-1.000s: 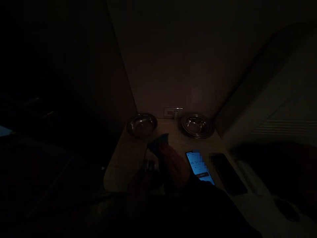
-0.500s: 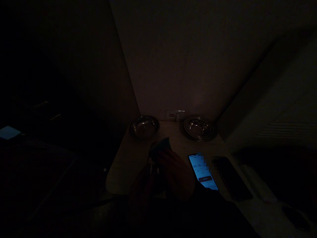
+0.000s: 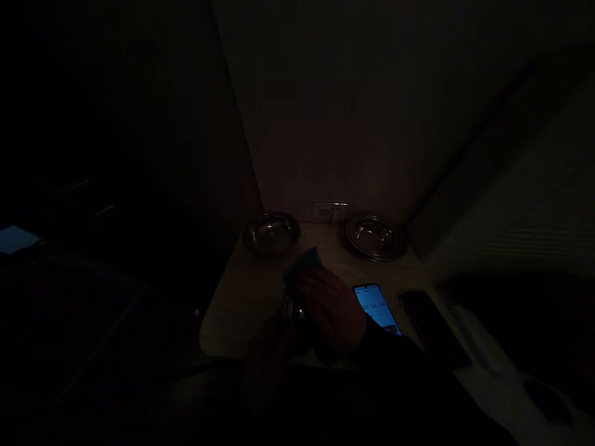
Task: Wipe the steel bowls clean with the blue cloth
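The scene is very dark. My right hand (image 3: 332, 306) presses its fingers over a blue-green piece of cloth or scrubbing pad (image 3: 303, 265); its exact kind is hard to make out. Below and left of it, my left hand (image 3: 267, 353) is closed around a shiny metal object (image 3: 301, 314), whose shape is mostly lost in shadow. The cloth lies against or just above the far side of this object.
A steel bowl (image 3: 271, 243) stands at the table's back left, stacked steel plates (image 3: 395, 249) at the back right. A lit phone (image 3: 377, 306) with a timer and a dark phone-shaped object (image 3: 437, 328) lie right. A wall socket (image 3: 330, 210) is behind the wooden table (image 3: 227, 316).
My right hand and the cloth have moved slightly up and away, showing more of the shiny metal object. My sleeve covers more of the phone's lower end.
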Available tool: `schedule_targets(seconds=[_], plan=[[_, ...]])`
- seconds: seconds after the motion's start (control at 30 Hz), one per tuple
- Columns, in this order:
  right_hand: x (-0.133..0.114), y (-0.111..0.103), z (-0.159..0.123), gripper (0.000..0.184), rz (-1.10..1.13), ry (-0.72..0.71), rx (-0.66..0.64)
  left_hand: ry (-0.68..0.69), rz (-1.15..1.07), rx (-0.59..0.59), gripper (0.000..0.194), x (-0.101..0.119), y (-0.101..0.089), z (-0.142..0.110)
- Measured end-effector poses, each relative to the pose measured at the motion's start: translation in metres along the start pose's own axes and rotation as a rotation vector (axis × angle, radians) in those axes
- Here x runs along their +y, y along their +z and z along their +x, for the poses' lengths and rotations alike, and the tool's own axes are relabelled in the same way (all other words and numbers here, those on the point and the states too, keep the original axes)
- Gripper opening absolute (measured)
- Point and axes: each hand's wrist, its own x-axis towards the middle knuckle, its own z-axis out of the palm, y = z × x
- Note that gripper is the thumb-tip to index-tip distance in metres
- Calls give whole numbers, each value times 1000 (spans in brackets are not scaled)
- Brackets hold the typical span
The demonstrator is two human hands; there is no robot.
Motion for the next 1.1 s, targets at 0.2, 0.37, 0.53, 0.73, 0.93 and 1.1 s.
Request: schedule_targets(seconds=[0.2,0.37,0.53,0.73,0.93,1.1], plan=[[-4,-4,-2,34,-21,-58,-41,37,-21,-26,41,6,2,0],[-9,0,-4,34,-52,15,-42,50,-28,-14,41,1,3,1],[-15,5,-7,34,-23,-65,-36,43,-26,28,46,-3,3,1],[15,2,7,39,209,251,-33,32,-51,29,39,-5,11,-4],[23,9,-6,40,533,542,40,47,-72,74,38,-3,-1,0],[15,12,-9,41,577,548,59,53,-66,96,34,5,-11,7]])
